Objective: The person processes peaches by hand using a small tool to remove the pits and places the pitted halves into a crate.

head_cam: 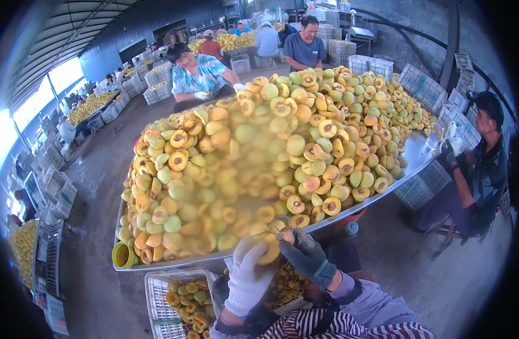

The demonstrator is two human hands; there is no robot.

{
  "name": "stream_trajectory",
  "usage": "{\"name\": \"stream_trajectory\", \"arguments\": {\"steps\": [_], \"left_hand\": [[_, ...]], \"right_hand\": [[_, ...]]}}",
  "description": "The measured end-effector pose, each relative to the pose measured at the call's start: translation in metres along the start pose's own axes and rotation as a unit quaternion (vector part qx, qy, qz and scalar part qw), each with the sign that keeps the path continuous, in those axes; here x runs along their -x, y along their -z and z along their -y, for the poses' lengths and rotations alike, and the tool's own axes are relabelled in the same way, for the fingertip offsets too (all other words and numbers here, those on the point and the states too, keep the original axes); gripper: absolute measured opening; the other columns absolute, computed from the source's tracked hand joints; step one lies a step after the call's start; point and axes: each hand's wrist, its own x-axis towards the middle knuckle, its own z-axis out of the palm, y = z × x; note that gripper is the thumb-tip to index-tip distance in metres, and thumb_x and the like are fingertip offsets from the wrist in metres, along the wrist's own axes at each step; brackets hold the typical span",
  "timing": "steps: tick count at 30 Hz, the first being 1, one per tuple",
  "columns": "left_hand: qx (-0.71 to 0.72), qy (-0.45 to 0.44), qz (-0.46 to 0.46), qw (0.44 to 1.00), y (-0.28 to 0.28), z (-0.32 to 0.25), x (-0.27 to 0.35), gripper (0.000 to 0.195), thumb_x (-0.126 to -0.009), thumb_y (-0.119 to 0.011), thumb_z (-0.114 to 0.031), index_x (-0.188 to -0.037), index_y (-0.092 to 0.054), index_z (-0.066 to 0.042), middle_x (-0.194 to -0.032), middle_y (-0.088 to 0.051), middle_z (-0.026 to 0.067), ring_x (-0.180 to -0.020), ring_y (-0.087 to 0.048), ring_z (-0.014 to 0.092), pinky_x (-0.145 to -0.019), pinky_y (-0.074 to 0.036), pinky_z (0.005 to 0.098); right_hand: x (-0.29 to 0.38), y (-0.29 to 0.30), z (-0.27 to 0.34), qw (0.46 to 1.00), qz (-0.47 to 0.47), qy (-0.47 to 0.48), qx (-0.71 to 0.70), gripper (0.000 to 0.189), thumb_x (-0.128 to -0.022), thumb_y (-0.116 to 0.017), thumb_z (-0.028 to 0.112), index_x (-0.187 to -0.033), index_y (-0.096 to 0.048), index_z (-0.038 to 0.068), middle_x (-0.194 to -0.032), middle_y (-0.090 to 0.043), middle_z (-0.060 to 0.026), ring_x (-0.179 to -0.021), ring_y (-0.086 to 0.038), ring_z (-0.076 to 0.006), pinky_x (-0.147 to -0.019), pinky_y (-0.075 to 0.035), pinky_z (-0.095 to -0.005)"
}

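Note:
My left hand, in a white knit glove, grips a halved yellow peach at the near edge of a metal table. Close on its right is my right hand in a dark coated glove. Its fingers are closed around the brownish handle of a small pitting tool, whose metal end is blurred. Beyond both hands rises a large heap of halved peaches, some showing brown pit centres. Haze or a lens smear blurs the heap's middle. Below my hands, a container of small brownish pieces is partly hidden.
A white plastic crate with cut peaches stands at lower left. A yellow cup sits at the table's left corner. One person sits at right; two others are across the heap. Stacked crates stand behind.

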Motion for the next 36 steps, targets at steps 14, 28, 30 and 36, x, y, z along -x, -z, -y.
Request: {"name": "stream_trajectory", "arguments": {"steps": [14, 28, 30, 36], "left_hand": [[0.555, 0.328, 0.062, 0.762, -0.008, 0.008, 0.014, 0.041, -0.081, -0.061, -0.010, -0.117, -0.044, 0.000, -0.107, -0.054, 0.0067, -0.099, -0.052, 0.014, -0.087, -0.042, 0.0271], [0.610, 0.286, -0.118, 0.730, -0.014, 0.001, 0.015, 0.049, -0.091, -0.047, -0.035, -0.125, -0.040, -0.001, -0.114, -0.052, 0.0140, -0.100, -0.054, 0.021, -0.087, -0.044, 0.0345], [0.601, 0.285, -0.126, 0.736, -0.017, 0.005, 0.018, 0.051, -0.091, -0.047, -0.036, -0.126, -0.039, 0.000, -0.115, -0.052, 0.0148, -0.102, -0.053, 0.022, -0.088, -0.044, 0.0354], [0.572, 0.268, -0.179, 0.754, -0.023, -0.004, 0.017, 0.058, -0.089, -0.049, -0.037, -0.128, -0.036, 0.003, -0.129, -0.041, 0.0190, -0.111, -0.050, 0.027, -0.092, -0.043, 0.0381]], "right_hand": [[0.019, 0.015, 0.029, 0.894, 0.010, -0.256, -0.369, 0.026, -0.089, -0.048, 0.008, -0.114, -0.051, 0.001, -0.078, -0.058, 0.0000, -0.065, -0.053, -0.0070, -0.054, -0.044, -0.0231], [0.048, -0.006, 0.040, 0.984, 0.115, 0.011, -0.139, 0.012, -0.084, -0.056, 0.009, -0.094, -0.053, 0.003, -0.065, -0.054, -0.0021, -0.054, -0.053, -0.0117, -0.049, -0.042, -0.0258], [0.047, -0.003, 0.051, 0.919, 0.182, -0.206, -0.282, 0.013, -0.088, -0.052, 0.015, -0.096, -0.050, 0.005, -0.061, -0.052, -0.0014, -0.046, -0.049, -0.0088, -0.043, -0.038, -0.0225], [0.053, -0.008, 0.043, 0.860, 0.211, -0.300, -0.354, 0.020, -0.092, -0.046, 0.023, -0.104, -0.044, 0.007, -0.055, -0.049, -0.0003, -0.037, -0.043, -0.0074, -0.035, -0.034, -0.0205]]}}
